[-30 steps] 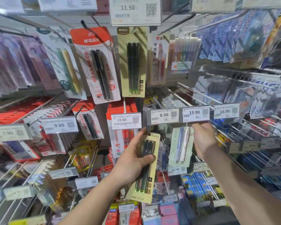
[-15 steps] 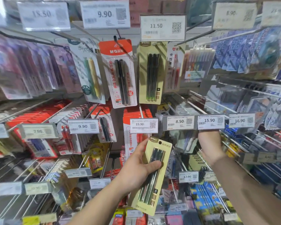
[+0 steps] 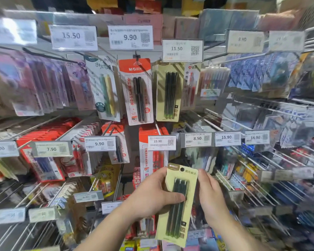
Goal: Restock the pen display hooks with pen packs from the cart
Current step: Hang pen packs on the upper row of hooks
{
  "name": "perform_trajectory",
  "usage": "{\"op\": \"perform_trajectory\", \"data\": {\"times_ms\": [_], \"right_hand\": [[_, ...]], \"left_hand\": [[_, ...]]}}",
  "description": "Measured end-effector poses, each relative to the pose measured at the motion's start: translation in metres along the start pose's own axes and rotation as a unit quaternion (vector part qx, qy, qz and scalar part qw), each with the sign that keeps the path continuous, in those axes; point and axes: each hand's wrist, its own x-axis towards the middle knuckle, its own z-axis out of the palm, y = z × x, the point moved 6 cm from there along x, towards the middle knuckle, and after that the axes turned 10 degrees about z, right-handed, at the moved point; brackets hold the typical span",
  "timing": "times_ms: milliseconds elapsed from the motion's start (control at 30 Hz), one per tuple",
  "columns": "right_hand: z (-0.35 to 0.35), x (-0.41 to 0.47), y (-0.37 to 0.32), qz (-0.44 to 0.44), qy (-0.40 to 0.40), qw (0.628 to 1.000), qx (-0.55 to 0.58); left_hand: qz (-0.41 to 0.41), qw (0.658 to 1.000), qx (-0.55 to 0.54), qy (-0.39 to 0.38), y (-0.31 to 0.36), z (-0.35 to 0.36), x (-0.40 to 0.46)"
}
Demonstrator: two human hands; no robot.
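Note:
A pale yellow pen pack (image 3: 178, 214) with dark green pens and a round hang hole near its top is held upright low in the middle. My left hand (image 3: 152, 194) grips its left edge, thumb across the pens. My right hand (image 3: 209, 194) touches the pack's right edge; its fingers go behind the card, so the grip is unclear. Matching yellow packs (image 3: 168, 91) hang on a hook above, under the 11.50 price tag (image 3: 182, 50). The cart is out of view.
Wire hooks (image 3: 223, 124) jut toward me across the whole wall, each tipped with a price tag. Red pen packs (image 3: 136, 91) hang left of the yellow ones, purple packs (image 3: 43, 87) fill the far left, blue packs (image 3: 261, 73) the right.
My right hand left the hook under the 15.90 tag and came down to the pack's right edge. The camera tilted upward, and the pack now sits lower in view.

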Motion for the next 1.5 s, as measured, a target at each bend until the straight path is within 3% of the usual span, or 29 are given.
{"op": "perform_trajectory", "data": {"times_ms": [200,367,467,600,767,1033,1500], "right_hand": [[0.019,-0.011,-0.047,0.001,-0.075,0.990,0.122],[0.040,-0.023,-0.109,-0.140,-0.096,0.986,-0.011],[0.052,-0.020,-0.143,-0.190,-0.114,0.975,-0.024],[0.059,-0.005,-0.184,-0.237,-0.090,0.967,0.006],[0.070,0.019,-0.220,-0.221,-0.082,0.972,0.017],[0.077,0.048,-0.251,-0.206,-0.003,0.979,0.005],[0.077,0.049,-0.263,-0.275,0.028,0.961,0.018]], "left_hand": [[0.061,0.998,0.022,0.003,0.053,-0.017,-0.002],[0.124,0.991,0.039,0.005,0.088,-0.032,0.003],[0.162,0.986,0.025,0.030,0.114,-0.046,0.013],[0.178,0.980,0.025,0.088,0.152,-0.063,0.033],[0.191,0.968,0.050,0.154,0.184,-0.081,0.064],[0.187,0.948,0.092,0.242,0.208,-0.098,0.095],[0.230,0.934,0.098,0.255,0.215,-0.098,0.111]]}}
